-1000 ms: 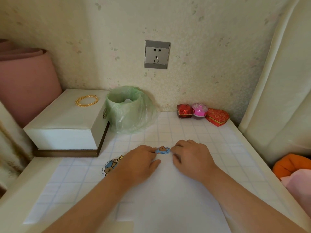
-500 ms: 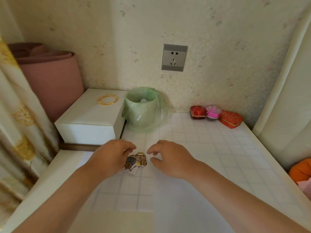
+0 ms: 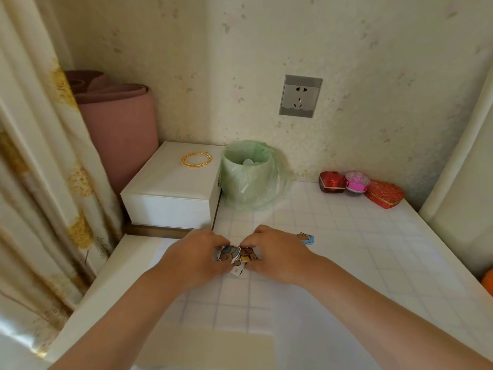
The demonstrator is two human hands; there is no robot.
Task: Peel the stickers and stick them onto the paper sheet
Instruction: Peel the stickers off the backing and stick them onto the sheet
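Though nr box (image 3: 173, 193), stickers (image 3: 237, 255) btwn grips (image 3: 197, 259) (image 3: 280, 256)

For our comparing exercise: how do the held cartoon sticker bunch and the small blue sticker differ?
The cartoon sticker bunch is pinched between left hand and right hand; the small blue sticker lies flat, untouched. The bunch shows several figures, the blue sticker one. Both are cartoon stickers.

Lit softly and warmly, brightest at the lower-left corner beside the curtain (image 3: 40, 182). Casts only faint shadows. Looks soft throughout, blurrier near the bottom; bows straight lines toward the edges.
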